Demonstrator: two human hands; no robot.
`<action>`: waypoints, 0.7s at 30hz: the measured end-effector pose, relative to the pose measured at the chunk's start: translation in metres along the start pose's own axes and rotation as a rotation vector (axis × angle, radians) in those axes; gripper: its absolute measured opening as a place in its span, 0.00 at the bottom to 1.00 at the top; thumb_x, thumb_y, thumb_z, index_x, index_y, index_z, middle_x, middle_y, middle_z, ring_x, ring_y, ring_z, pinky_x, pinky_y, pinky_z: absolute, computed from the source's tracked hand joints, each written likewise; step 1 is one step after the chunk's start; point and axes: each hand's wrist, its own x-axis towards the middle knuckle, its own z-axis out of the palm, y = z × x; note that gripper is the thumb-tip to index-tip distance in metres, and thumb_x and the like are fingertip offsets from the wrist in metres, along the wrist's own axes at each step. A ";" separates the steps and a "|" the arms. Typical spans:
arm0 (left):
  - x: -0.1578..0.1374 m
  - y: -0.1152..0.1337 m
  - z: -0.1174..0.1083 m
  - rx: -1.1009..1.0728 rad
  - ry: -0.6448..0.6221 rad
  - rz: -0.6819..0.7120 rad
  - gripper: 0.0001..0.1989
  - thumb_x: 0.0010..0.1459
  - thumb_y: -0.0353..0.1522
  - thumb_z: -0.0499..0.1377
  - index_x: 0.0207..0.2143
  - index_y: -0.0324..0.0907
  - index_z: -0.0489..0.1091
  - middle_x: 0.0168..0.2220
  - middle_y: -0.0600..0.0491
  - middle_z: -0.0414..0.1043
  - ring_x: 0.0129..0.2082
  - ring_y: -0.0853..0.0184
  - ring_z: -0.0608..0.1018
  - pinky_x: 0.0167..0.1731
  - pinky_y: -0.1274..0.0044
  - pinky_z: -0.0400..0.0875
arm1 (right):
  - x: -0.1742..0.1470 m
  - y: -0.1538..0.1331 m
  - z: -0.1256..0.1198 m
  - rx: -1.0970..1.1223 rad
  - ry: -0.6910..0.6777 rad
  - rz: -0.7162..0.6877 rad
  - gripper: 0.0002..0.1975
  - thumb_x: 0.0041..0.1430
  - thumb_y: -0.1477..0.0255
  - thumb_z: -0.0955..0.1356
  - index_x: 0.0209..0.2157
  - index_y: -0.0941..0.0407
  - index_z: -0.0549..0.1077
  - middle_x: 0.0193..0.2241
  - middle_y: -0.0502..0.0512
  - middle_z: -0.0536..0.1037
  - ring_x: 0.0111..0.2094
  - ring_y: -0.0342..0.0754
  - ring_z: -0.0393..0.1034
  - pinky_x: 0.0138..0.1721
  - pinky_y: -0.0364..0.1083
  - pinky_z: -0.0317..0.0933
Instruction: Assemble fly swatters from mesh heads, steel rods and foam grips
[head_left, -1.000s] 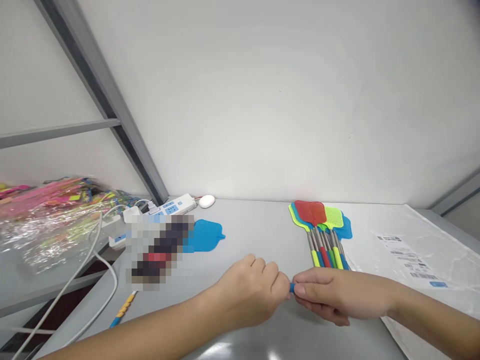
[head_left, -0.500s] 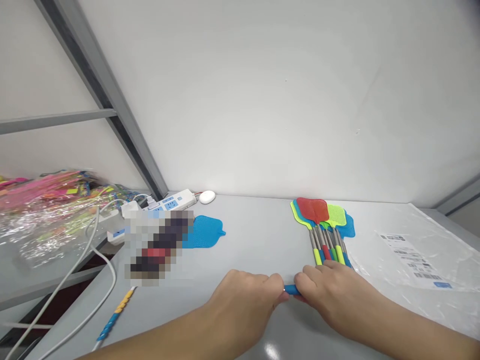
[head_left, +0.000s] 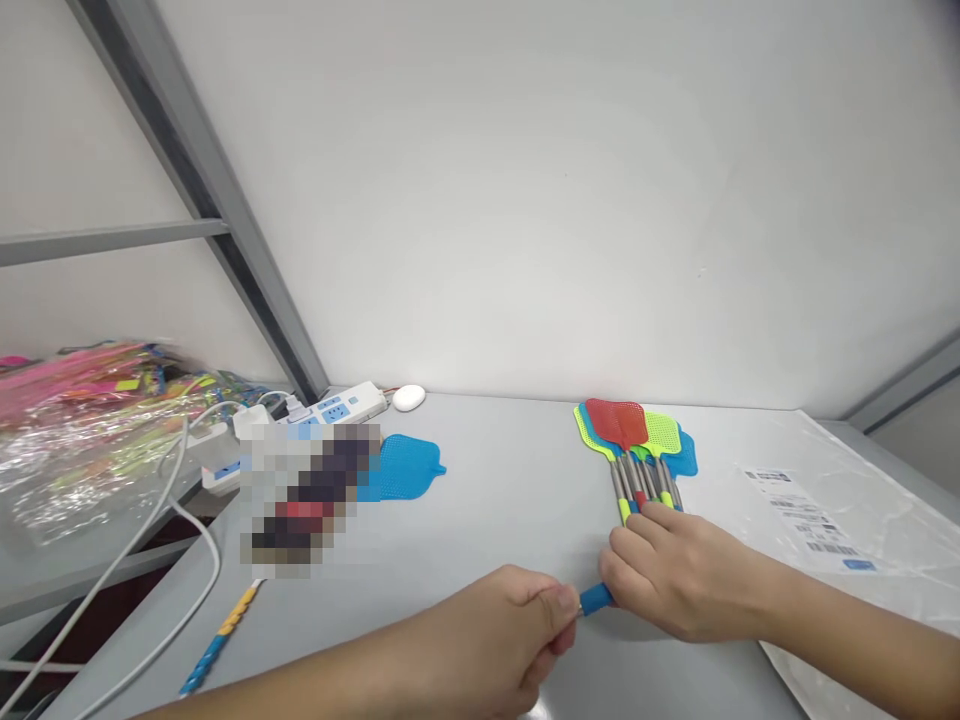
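Note:
Between my two hands runs a blue fly swatter handle (head_left: 596, 600) with a short bit of metal at its left end. My left hand (head_left: 517, 625) pinches that metal end between thumb and fingers. My right hand (head_left: 675, 575) is wrapped round the blue grip, hiding most of it. Behind the right hand lies a bunch of fly swatters (head_left: 634, 450) with red, yellow-green and blue mesh heads, metal rods and coloured grips. A loose blue swatter head (head_left: 409, 467) lies flat to the left, partly covered by a blurred patch.
White power strips (head_left: 349, 405) with plugs and cables, plus a small white rounded object (head_left: 409, 398), sit at the back left. Beyond the metal frame lie clear bags (head_left: 112, 430) of colourful items. A clear plastic bag (head_left: 795, 500) with a label covers the table's right side.
My hands have drawn slightly apart, and the left sits lower. More of the blue handle shows, now tilted up to the right. The camera view has shifted a little.

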 end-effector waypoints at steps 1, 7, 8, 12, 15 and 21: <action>0.002 0.003 -0.003 0.039 -0.006 0.031 0.17 0.63 0.46 0.44 0.28 0.45 0.56 0.19 0.62 0.49 0.16 0.73 0.51 0.16 0.79 0.47 | -0.001 0.002 0.002 0.003 -0.007 0.011 0.09 0.60 0.79 0.58 0.29 0.55 0.65 0.20 0.48 0.64 0.19 0.44 0.54 0.27 0.48 0.41; 0.014 0.035 -0.030 0.897 0.561 0.514 0.19 0.64 0.42 0.48 0.23 0.42 0.60 0.22 0.56 0.60 0.23 0.69 0.61 0.25 0.75 0.50 | 0.001 0.007 0.015 0.384 -0.252 0.485 0.14 0.69 0.66 0.55 0.29 0.53 0.60 0.21 0.48 0.67 0.20 0.45 0.57 0.23 0.45 0.43; 0.014 0.039 -0.034 0.926 0.637 0.568 0.19 0.64 0.43 0.48 0.24 0.42 0.61 0.22 0.57 0.61 0.24 0.69 0.62 0.26 0.75 0.50 | 0.002 0.007 0.012 0.490 -0.301 0.600 0.15 0.70 0.64 0.54 0.30 0.53 0.58 0.20 0.46 0.66 0.19 0.44 0.56 0.23 0.44 0.43; 0.013 0.033 -0.047 0.674 0.776 0.763 0.18 0.68 0.42 0.44 0.30 0.43 0.63 0.23 0.59 0.60 0.24 0.71 0.63 0.26 0.77 0.53 | 0.005 0.002 -0.010 0.886 -0.362 0.875 0.17 0.69 0.58 0.51 0.30 0.52 0.56 0.22 0.46 0.64 0.22 0.44 0.57 0.24 0.43 0.48; 0.020 0.013 -0.049 0.467 0.810 0.842 0.20 0.67 0.43 0.44 0.27 0.42 0.61 0.21 0.60 0.53 0.22 0.72 0.58 0.25 0.78 0.52 | 0.009 -0.008 -0.025 1.079 -0.326 0.984 0.19 0.69 0.55 0.51 0.29 0.52 0.56 0.25 0.47 0.65 0.27 0.45 0.59 0.28 0.43 0.51; 0.044 -0.005 -0.036 0.005 0.574 0.918 0.20 0.67 0.44 0.45 0.26 0.42 0.57 0.21 0.61 0.48 0.20 0.74 0.53 0.21 0.78 0.50 | 0.017 -0.041 -0.024 1.322 -0.241 1.159 0.20 0.67 0.53 0.54 0.32 0.52 0.63 0.28 0.48 0.67 0.32 0.46 0.62 0.33 0.43 0.55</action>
